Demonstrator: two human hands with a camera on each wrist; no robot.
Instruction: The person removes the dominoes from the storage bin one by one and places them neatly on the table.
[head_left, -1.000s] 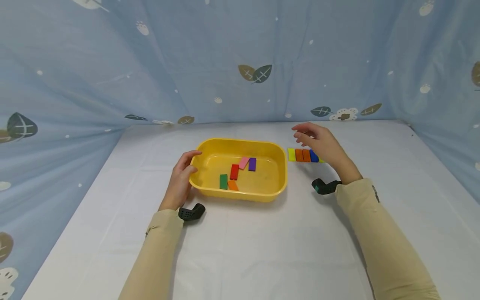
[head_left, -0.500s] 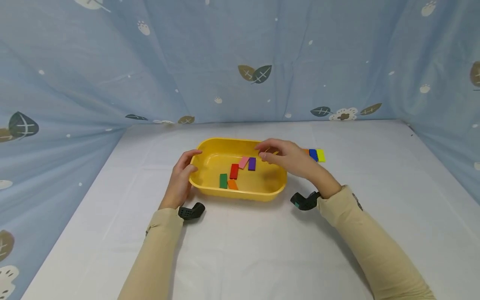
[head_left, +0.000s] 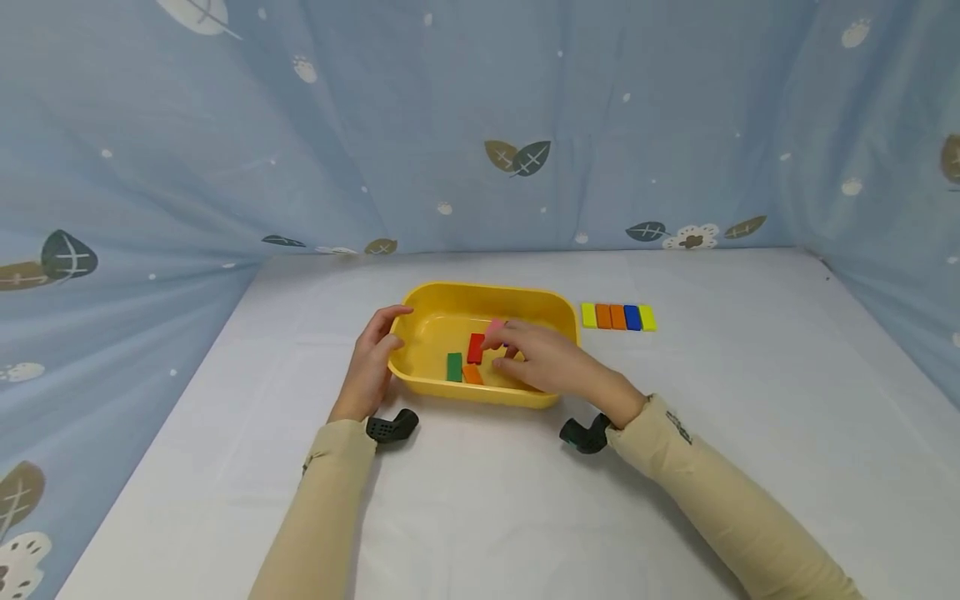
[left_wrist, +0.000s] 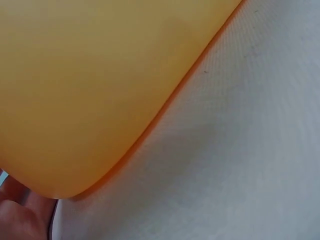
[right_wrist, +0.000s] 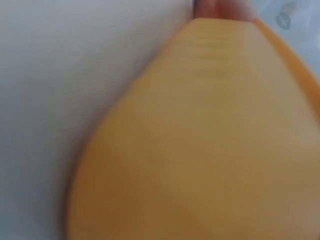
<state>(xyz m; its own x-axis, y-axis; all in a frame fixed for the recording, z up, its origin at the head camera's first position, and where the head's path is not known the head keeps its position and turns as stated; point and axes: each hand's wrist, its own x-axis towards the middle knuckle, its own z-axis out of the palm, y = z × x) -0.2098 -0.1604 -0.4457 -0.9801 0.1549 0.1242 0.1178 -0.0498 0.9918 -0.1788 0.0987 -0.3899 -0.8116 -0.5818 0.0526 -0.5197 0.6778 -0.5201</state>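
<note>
My left hand (head_left: 367,362) grips the left end of a yellow plastic tray (head_left: 429,337), thumb over the rim. My right hand (head_left: 551,358) reaches over the tray's right side, with thumb and fingers bent and apart; nothing shows between them. Its fingertips are beside a red tile (head_left: 476,348) and a pink tile (head_left: 494,326). A green tile (head_left: 454,367) and an orange tile (head_left: 472,375) lie nearer the front wall. The purple tile is almost wholly hidden behind the right hand. Both wrist views show mostly the tray's outer wall (left_wrist: 100,100).
Right of the tray, several tiles stand side by side in a row: yellow, two orange, a blue tile (head_left: 633,317) and another yellow. A white cloth (head_left: 480,500) covers the table. A blue patterned curtain (head_left: 420,125) hangs behind it.
My right hand has moved left and down from above the tile row into the tray, uncovering the whole row. The left hand keeps its grip on the tray. The head view has shifted slightly.
</note>
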